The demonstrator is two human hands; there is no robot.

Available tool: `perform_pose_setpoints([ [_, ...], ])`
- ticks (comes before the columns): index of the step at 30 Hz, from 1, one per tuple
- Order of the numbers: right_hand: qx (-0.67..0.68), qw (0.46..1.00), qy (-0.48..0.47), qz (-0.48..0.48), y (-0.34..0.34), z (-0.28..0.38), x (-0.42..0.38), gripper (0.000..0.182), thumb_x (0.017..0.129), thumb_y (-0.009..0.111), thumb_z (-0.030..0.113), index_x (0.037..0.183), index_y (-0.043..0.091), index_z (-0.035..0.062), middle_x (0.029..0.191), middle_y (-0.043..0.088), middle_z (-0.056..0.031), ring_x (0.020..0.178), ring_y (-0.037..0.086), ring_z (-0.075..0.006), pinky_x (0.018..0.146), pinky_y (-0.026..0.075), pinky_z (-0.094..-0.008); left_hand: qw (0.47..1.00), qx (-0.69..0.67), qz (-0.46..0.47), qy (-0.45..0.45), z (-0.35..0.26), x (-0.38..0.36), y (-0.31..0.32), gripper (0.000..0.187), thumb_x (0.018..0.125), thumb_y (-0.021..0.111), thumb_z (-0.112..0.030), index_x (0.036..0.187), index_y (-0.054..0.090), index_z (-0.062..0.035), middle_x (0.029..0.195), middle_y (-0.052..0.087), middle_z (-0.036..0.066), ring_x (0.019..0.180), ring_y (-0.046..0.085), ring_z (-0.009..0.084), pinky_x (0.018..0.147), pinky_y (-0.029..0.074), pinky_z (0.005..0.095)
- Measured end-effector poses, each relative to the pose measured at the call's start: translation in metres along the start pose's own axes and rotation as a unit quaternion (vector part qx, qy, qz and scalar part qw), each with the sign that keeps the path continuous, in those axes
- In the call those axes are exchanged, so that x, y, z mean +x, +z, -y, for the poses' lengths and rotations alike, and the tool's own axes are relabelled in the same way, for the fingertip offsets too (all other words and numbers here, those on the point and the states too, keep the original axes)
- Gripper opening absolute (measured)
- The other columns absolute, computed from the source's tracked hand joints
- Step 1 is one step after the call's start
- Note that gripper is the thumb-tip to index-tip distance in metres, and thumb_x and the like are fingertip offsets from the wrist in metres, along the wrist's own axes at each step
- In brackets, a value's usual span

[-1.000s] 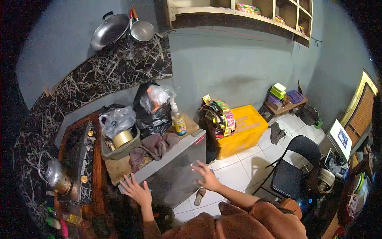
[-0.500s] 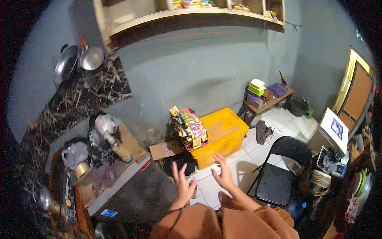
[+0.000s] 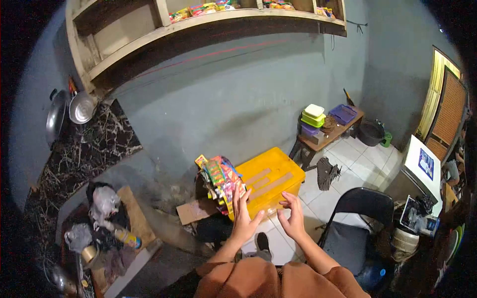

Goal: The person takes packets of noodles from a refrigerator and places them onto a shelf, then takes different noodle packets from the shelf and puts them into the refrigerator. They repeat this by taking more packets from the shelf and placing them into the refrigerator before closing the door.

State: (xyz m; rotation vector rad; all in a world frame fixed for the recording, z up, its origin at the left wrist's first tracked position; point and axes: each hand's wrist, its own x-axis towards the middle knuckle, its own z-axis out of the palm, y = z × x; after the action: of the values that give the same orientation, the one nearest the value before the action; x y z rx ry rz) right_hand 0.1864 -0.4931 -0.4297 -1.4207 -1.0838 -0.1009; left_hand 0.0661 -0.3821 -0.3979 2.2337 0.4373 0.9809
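Observation:
My left hand (image 3: 243,221) is raised in front of the body with its fingers apart, holding nothing. Beside it on the right, my right hand (image 3: 292,217) is also up and empty, fingers spread and a little curved. The two hands do not touch. Beyond them stands a yellow box (image 3: 271,174) with brown tape strips on its lid. A pile of colourful packets (image 3: 218,174) lies at the box's left end, just past my left fingertips. A cardboard flap (image 3: 196,211) shows left of my left hand.
A black folding chair (image 3: 348,238) stands at the right, near a white box (image 3: 421,164). Behind is a low wooden table (image 3: 330,135) with plastic containers. A cluttered counter (image 3: 133,265) lies left. A shelf (image 3: 208,27) hangs overhead. One shoe (image 3: 263,242) shows below.
The view has shifted, showing more of the shelf. Both hands now appear nearer the yellow box and packets. A shoe has come into view on the floor between the arms.

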Motion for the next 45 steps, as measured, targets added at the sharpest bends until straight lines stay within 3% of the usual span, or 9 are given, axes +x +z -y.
perform_pose_setpoints([
  [14, -0.132, 0.931, -0.341, -0.027, 0.052, -0.013, 0.374, 0.045, 0.064, 0.060, 0.000, 0.107, 0.052, 0.0093, 0.119, 0.040, -0.0172, 0.108, 0.042, -0.0313, 0.085, 0.040, -0.0377, 0.950, 0.098, -0.116, 0.272, 0.027, 0.331, -0.092, 0.060, 0.069, 0.063, -0.013, 0.123, 0.037, -0.0051, 0.136, 0.017, 0.022, 0.125, 0.016, 0.0421, 0.101, 0.017, 0.0473],
  [23, -0.138, 0.796, -0.506, -0.302, 0.036, 0.060, 0.607, 0.032, 0.066, 0.061, 0.009, 0.097, 0.053, 0.0072, 0.107, 0.051, -0.0142, 0.103, 0.046, -0.0271, 0.085, 0.035, -0.0395, 0.744, 0.261, -0.278, 0.548, -0.034, 0.512, -0.185, 0.041, 0.067, 0.060, -0.014, 0.107, 0.052, -0.0102, 0.123, 0.042, 0.013, 0.119, 0.034, 0.0315, 0.095, 0.030, 0.0405],
  [26, -0.146, 0.827, -0.459, -0.291, 0.044, 0.086, 0.659, 0.039, 0.069, 0.055, 0.010, 0.107, 0.047, 0.0057, 0.102, 0.047, -0.0200, 0.096, 0.046, -0.0366, 0.084, 0.039, -0.0385, 0.823, 0.304, -0.271, 0.396, -0.057, 0.536, -0.199, 0.042, 0.073, 0.059, -0.021, 0.109, 0.047, -0.0032, 0.127, 0.035, 0.018, 0.120, 0.030, 0.0341, 0.099, 0.025, 0.0418],
  [32, -0.339, 0.843, -0.384, -0.166, 0.052, 0.088, 0.756, 0.059, 0.066, 0.060, 0.009, 0.121, 0.039, 0.0089, 0.117, 0.042, -0.0201, 0.106, 0.043, -0.0351, 0.086, 0.039, -0.0357, 0.728, 0.416, -0.337, 0.428, -0.085, 0.622, -0.234, 0.042, 0.071, 0.059, -0.021, 0.108, 0.048, -0.0059, 0.124, 0.038, 0.019, 0.119, 0.032, 0.0338, 0.098, 0.027, 0.0407],
  [34, -0.388, 0.798, -0.422, -0.187, 0.057, 0.086, 0.817, 0.047, 0.067, 0.061, 0.018, 0.113, 0.049, 0.0119, 0.116, 0.048, -0.0105, 0.107, 0.047, -0.0271, 0.089, 0.040, -0.0347, 0.790, 0.471, -0.283, 0.269, -0.098, 0.647, -0.238, 0.053, 0.072, 0.059, -0.031, 0.115, 0.045, -0.0043, 0.129, 0.034, 0.018, 0.120, 0.031, 0.0318, 0.098, 0.027, 0.0390],
  [36, -0.415, 0.862, -0.292, -0.007, 0.047, 0.104, 0.875, 0.061, 0.064, 0.063, 0.025, 0.121, 0.044, 0.0121, 0.123, 0.045, -0.0107, 0.108, 0.047, -0.0263, 0.090, 0.039, -0.0327, 0.787, 0.514, -0.229, 0.253, -0.092, 0.683, -0.251, 0.050, 0.073, 0.058, -0.029, 0.115, 0.046, -0.0050, 0.126, 0.039, 0.016, 0.118, 0.036, 0.0307, 0.098, 0.029, 0.0368],
  [42, -0.225, 0.870, -0.426, -0.104, 0.064, 0.069, 0.900, 0.055, 0.066, 0.063, 0.024, 0.117, 0.048, 0.0131, 0.111, 0.055, -0.0113, 0.101, 0.053, -0.0250, 0.089, 0.039, -0.0310, 0.839, 0.519, -0.148, 0.073, -0.066, 0.719, -0.268, 0.075, 0.074, 0.053, -0.052, 0.127, 0.030, -0.0037, 0.122, 0.042, 0.022, 0.116, 0.039, 0.0314, 0.098, 0.030, 0.0351],
  [44, -0.140, 0.940, -0.243, 0.196, 0.050, 0.084, 0.875, 0.081, 0.066, 0.067, 0.016, 0.133, 0.022, 0.0110, 0.133, 0.028, -0.0182, 0.118, 0.035, -0.0314, 0.090, 0.038, -0.0323, 0.865, 0.488, -0.096, 0.064, -0.062, 0.722, -0.269, 0.085, 0.071, 0.049, -0.060, 0.131, 0.023, -0.0048, 0.123, 0.040, 0.024, 0.118, 0.037, 0.0316, 0.098, 0.029, 0.0366],
  [45, -0.245, 0.909, -0.258, 0.216, 0.052, 0.086, 0.880, 0.098, 0.065, 0.072, 0.021, 0.137, 0.006, 0.0112, 0.140, 0.014, -0.0154, 0.124, 0.027, -0.0257, 0.092, 0.036, -0.0308, 0.877, 0.453, -0.149, 0.058, -0.059, 0.718, -0.258, 0.069, 0.071, 0.059, -0.049, 0.122, 0.039, -0.0056, 0.116, 0.047, 0.021, 0.111, 0.043, 0.0290, 0.094, 0.033, 0.0361],
])
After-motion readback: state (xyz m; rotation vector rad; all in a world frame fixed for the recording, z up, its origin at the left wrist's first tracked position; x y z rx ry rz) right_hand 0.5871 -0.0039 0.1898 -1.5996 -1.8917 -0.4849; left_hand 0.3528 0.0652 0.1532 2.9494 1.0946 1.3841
